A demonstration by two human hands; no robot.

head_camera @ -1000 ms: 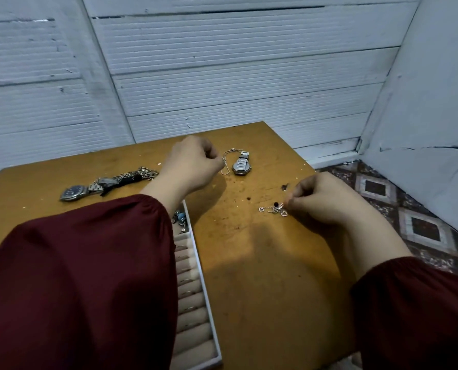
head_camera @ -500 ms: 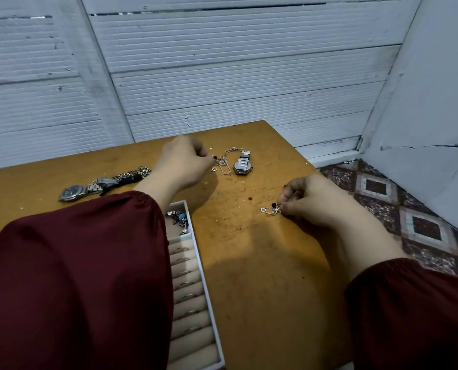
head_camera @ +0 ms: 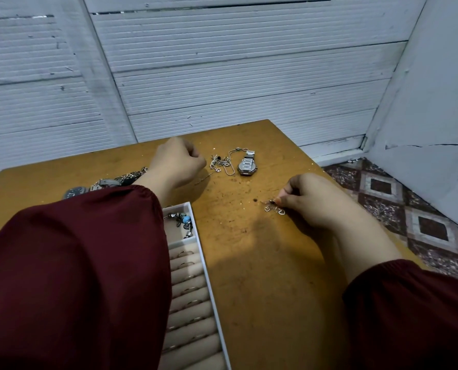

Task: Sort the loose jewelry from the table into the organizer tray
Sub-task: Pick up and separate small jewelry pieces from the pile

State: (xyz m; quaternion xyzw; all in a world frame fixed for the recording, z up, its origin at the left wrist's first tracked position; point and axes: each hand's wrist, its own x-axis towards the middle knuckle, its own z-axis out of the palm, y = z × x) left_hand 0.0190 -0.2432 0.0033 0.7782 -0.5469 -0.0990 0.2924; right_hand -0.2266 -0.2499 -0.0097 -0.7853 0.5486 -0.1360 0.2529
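Barely shifted from a second ago, the heart charms (head_camera: 274,208) lie on the table (head_camera: 262,276). The right hand (head_camera: 312,201) pinches them between thumb and forefinger. They sit just left of that hand, strung out roughly side to side, so the right hand is clearly the nearer one. The tray (head_camera: 207,273) waits further left and closer to the body, across a stretch of bare wood, so the carry looks like a sweep left and back.

Meanwhile the left hand (head_camera: 177,164) has eased back, uncovering a tangle of chains (head_camera: 221,162) beside a silver watch (head_camera: 246,166). Its fingers are curled. A thin chain (head_camera: 204,179) trails from under it, but whether the hand grips that, I can't tell. The left sleeve (head_camera: 75,276) covers much of the tray, and could crowd the drop.
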